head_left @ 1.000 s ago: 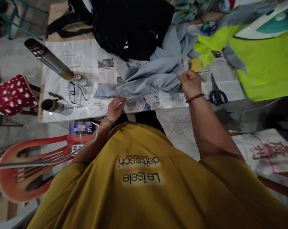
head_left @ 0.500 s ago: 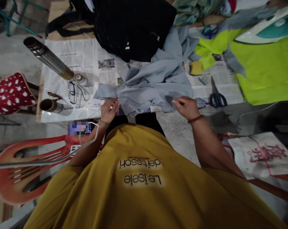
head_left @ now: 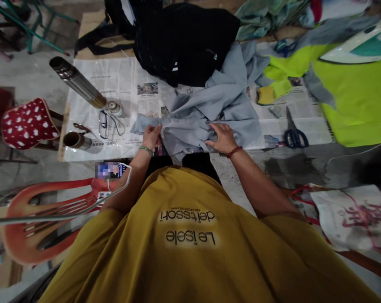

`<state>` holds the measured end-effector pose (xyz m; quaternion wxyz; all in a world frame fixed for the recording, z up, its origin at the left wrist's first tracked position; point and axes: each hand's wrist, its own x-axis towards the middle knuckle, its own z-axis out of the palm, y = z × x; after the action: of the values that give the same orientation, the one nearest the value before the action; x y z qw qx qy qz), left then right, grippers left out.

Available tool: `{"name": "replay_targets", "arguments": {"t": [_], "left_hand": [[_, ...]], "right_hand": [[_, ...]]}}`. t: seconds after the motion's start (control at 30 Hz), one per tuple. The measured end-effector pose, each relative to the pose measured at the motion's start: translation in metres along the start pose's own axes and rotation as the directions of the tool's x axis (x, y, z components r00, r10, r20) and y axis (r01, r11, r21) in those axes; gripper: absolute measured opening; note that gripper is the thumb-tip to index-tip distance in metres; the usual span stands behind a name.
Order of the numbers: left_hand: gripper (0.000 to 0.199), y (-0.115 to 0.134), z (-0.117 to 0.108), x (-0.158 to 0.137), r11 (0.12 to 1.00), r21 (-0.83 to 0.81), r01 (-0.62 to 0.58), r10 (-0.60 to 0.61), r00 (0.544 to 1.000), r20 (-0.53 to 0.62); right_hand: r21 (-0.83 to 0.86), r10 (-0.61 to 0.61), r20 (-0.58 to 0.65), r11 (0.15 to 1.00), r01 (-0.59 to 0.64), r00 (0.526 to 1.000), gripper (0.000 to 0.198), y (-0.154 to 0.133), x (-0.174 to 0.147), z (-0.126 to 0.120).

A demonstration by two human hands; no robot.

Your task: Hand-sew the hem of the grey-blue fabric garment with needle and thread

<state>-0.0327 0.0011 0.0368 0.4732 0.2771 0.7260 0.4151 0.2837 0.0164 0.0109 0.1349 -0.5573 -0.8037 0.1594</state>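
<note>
A crumpled grey cloth (head_left: 190, 130) lies along the front edge of the newspaper-covered table. My left hand (head_left: 151, 139) pinches its edge near the left end, where a narrow flap sticks out to the left. On the cloth's middle rests my right hand (head_left: 222, 138), thumb and fingers apart, with fabric bunched beside the thumb. The cloth trails back in folds towards a black bag (head_left: 184, 42). To the right of my right hand lie scissors (head_left: 294, 134) with dark handles.
At left stand a steel flask (head_left: 78, 82), its cup (head_left: 77, 141) and glasses (head_left: 105, 124). An iron (head_left: 361, 44) rests on yellow-green fabric (head_left: 361, 101) at right. A phone (head_left: 110, 170) with a white cable lies on an orange chair (head_left: 48, 185); newspaper (head_left: 105, 71) covers the table.
My right hand has moved left along the cloth and its fingers have spread. My left hand has come up onto the cloth's edge. The whole view has shifted slightly.
</note>
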Motion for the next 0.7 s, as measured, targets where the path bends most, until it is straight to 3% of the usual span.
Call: {"name": "replay_targets", "arguments": {"t": [0.1, 0.17, 0.23, 0.3, 0.37, 0.5, 0.6, 0.67, 0.7], "left_hand": [[0.035, 0.011, 0.006, 0.003, 1.000, -0.023, 0.019, -0.018, 1.000, 0.009], [0.039, 0.016, 0.011, 0.004, 1.000, -0.006, 0.016, -0.016, 0.999, 0.046], [0.042, 0.019, 0.014, 0.002, 1.000, -0.004, 0.015, -0.014, 0.992, 0.125], [0.041, 0.021, 0.014, -0.002, 1.000, -0.014, 0.002, 0.001, 0.977, 0.214], [0.037, 0.022, 0.011, -0.007, 0.999, -0.020, -0.041, 0.045, 0.960, 0.276], [0.027, 0.027, 0.005, -0.009, 0.984, -0.006, -0.178, 0.173, 0.948, 0.266], [0.021, 0.038, 0.007, 0.002, 0.939, -0.015, -0.343, 0.338, 0.918, 0.207], [0.021, 0.051, 0.010, 0.013, 0.858, -0.010, -0.513, 0.509, 0.848, 0.149], [0.021, 0.060, 0.012, 0.018, 0.795, 0.013, -0.607, 0.601, 0.789, 0.127]], "right_hand": [[0.031, -0.030, 0.100, 0.999, 0.028, 0.995, 0.078, 0.013, 0.012, -0.012], [0.068, -0.021, 0.144, 0.998, 0.011, 0.989, 0.064, 0.020, 0.023, -0.020], [0.095, 0.028, 0.094, 0.995, -0.037, 0.995, 0.051, 0.024, 0.034, -0.025], [0.080, 0.092, 0.013, 0.992, -0.093, 0.996, 0.050, 0.027, 0.041, -0.025], [0.023, 0.120, 0.018, 0.992, -0.121, 0.993, 0.052, 0.029, 0.044, -0.021], [-0.024, 0.098, 0.129, 0.995, -0.096, 0.987, 0.018, 0.032, 0.053, -0.020], [0.041, 0.106, -0.027, 0.994, -0.105, 0.994, 0.014, 0.029, 0.069, -0.046], [0.082, 0.106, -0.195, 0.992, -0.091, 0.975, 0.019, 0.021, 0.083, -0.079], [0.084, 0.099, -0.265, 0.993, -0.079, 0.959, 0.021, 0.016, 0.090, -0.099]]}}
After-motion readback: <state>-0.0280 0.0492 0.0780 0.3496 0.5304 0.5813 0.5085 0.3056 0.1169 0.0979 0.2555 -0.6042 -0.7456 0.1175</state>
